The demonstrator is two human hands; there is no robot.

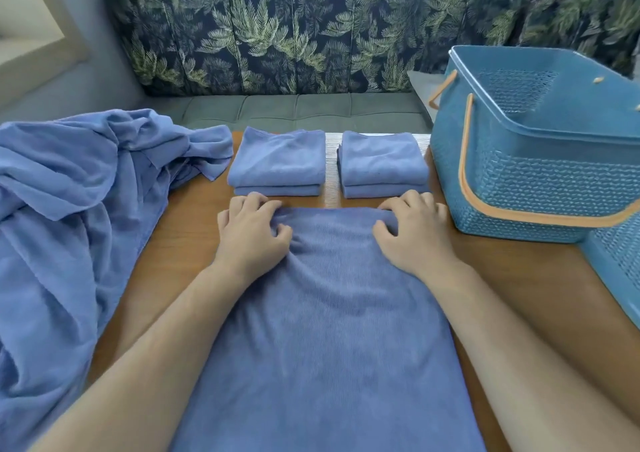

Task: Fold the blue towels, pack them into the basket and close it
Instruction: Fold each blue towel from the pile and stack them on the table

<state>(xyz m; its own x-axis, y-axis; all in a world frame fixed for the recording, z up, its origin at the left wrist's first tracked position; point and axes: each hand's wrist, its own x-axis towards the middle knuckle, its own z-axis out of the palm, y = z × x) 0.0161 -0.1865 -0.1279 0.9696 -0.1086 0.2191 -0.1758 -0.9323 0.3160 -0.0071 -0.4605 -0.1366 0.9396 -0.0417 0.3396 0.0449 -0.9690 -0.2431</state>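
Left hand (pixel 251 230) and right hand (pixel 412 230) each pinch a far corner of the flat towel (pixel 325 330) on the table (pixel 183 216). Just beyond lie two folded stacks (pixel 277 160). The basket (pixel 526 181) stands at right, contents not visible. The unfolded pile (pixel 62 209) lies at left.

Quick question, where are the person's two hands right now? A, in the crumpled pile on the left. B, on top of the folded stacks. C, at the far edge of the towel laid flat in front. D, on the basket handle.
C: the left hand and the right hand both pinch the far edge of the flat towel, and the cloth bunches under their fingers.
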